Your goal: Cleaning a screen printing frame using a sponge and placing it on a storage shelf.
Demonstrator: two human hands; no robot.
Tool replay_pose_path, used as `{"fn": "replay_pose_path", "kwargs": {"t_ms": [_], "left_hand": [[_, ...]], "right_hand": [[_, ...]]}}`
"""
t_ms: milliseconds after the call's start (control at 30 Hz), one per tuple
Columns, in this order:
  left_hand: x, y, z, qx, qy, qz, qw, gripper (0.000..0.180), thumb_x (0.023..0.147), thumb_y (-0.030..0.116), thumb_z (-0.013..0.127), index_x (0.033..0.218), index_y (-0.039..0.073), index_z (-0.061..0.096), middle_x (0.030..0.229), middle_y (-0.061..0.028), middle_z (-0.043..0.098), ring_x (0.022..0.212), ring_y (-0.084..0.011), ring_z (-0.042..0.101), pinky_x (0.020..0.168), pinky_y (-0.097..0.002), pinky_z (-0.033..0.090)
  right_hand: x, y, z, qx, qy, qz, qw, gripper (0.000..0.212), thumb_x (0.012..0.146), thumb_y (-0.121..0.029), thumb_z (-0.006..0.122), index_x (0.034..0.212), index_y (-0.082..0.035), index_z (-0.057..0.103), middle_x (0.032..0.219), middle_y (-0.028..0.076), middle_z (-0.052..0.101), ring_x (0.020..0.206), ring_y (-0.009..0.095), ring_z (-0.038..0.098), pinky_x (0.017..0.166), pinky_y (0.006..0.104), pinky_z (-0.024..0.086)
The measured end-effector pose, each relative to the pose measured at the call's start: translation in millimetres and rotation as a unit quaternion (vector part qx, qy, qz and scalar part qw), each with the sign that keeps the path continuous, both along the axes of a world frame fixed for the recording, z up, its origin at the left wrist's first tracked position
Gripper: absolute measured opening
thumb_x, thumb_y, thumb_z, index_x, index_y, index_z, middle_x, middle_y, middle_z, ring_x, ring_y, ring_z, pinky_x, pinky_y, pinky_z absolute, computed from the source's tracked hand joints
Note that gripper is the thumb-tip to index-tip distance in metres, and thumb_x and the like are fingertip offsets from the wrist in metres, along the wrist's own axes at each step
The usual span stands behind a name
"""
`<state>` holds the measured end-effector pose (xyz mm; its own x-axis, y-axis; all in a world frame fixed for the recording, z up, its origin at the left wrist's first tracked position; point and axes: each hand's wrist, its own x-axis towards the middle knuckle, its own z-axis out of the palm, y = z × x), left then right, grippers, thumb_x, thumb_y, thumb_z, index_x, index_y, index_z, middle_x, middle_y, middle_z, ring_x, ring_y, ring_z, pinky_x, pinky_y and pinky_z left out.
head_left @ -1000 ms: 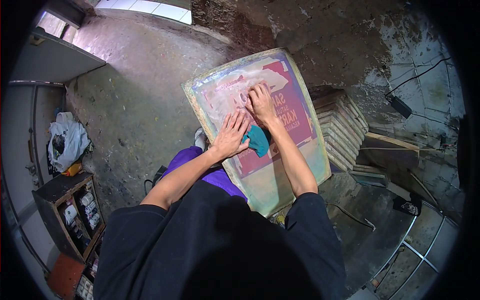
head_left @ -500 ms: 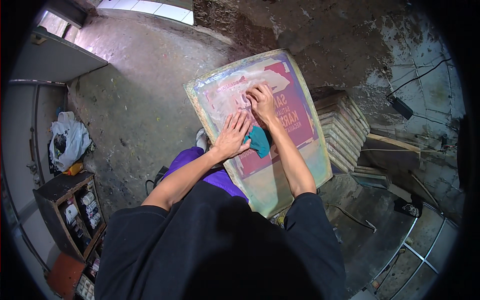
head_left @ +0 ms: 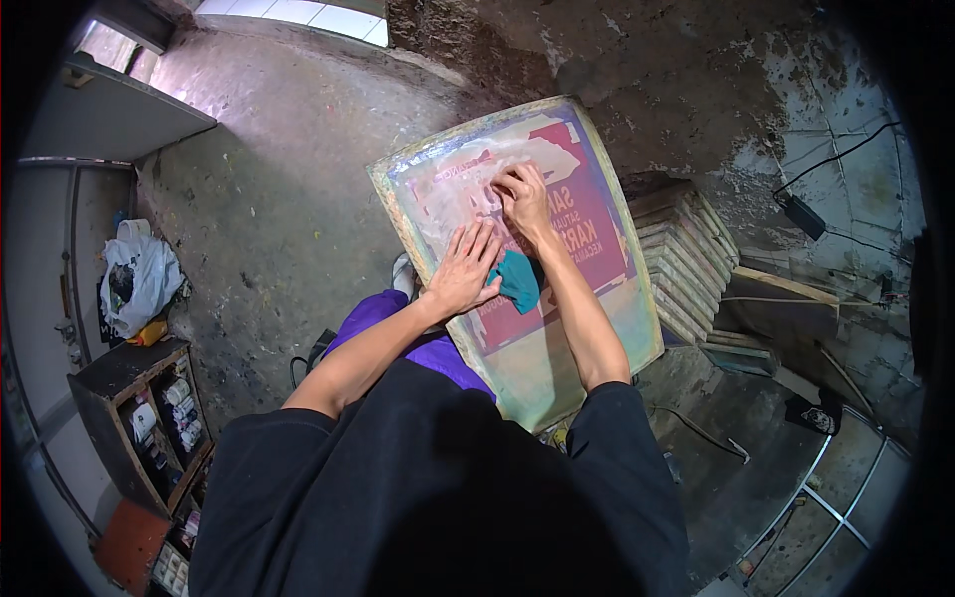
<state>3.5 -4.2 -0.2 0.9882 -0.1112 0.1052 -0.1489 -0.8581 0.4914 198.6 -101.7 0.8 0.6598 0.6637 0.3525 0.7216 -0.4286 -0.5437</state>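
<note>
A screen-printing frame (head_left: 587,343) with a pale border and a reddish-purple stencil area lies tilted before me, its near end close to my body. My left hand (head_left: 463,269) rests flat on its mesh, fingers stretched out. Beside that hand's thumb and fingers a crumpled teal cloth (head_left: 517,282) lies on the screen. Farther up, my right hand (head_left: 522,202) is curled, with thumb and fingertips pinched together at a whitish, patchy part of the stencil. Whatever is between those fingertips is too small to make out.
Stacked frames (head_left: 686,264) lean right of the screen. A dark shelf (head_left: 124,398) with bottles stands at the left, a white plastic bag (head_left: 139,274) above it. Purple cloth (head_left: 438,360) lies under the screen's left edge. A black adapter (head_left: 804,216) hangs on the right wall.
Very little differs. My right fingertips have shifted slightly on the screen; my left hand and the teal cloth stay in place.
</note>
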Motion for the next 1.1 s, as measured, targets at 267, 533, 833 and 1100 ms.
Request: {"fn": "replay_pose_path", "kwargs": {"t_ms": [267,533,833,1100], "left_hand": [[1.1,-0.5,-0.9,-0.005,-0.005,0.004,1.0,0.074,0.093,0.044,0.063,0.15,0.001,0.046,0.163,-0.0248,0.033,0.156,-0.0404,0.023,0.127,-0.0575,0.017],[0.0,-0.1,-0.1,-0.002,0.002,0.001,1.0,0.075,0.093,0.044,0.063,0.151,0.001,0.045,0.163,-0.025,0.033,0.156,-0.0406,0.023,0.127,-0.0575,0.017],[0.3,-0.2,2.2,-0.02,0.0,0.003,1.0,0.075,0.092,0.042,0.063,0.151,-0.001,0.045,0.164,-0.0262,0.033,0.156,-0.0399,0.023,0.128,-0.0565,0.014],[0.6,-0.3,1.6,-0.007,0.001,0.006,1.0,0.074,0.093,0.043,0.063,0.151,0.0,0.045,0.163,-0.0252,0.033,0.156,-0.0402,0.024,0.128,-0.0573,0.016]], "right_hand": [[-6.2,-1.4,0.4,-0.008,-0.019,-0.014,1.0,0.011,0.079,-0.005,0.078,0.089,-0.006,0.074,0.098,0.008,0.066,0.1,0.031,0.063,0.099,0.0465,0.046],[-15.9,-6.6,0.3,0.002,-0.013,-0.027,1.0,0.011,0.082,-0.001,0.075,0.092,-0.002,0.072,0.105,0.012,0.066,0.104,0.033,0.062,0.11,0.049,0.044],[-21.3,-12.7,-5.0,0.012,-0.038,-0.036,0.999,0.014,0.082,-0.002,0.076,0.095,-0.001,0.073,0.119,0.014,0.069,0.119,0.036,0.062,0.109,0.0488,0.044],[-17.3,-10.4,-3.4,0.01,-0.021,-0.034,0.999,0.015,0.081,-0.002,0.077,0.096,-0.003,0.074,0.12,0.013,0.069,0.119,0.036,0.062,0.107,0.0482,0.046]]}}
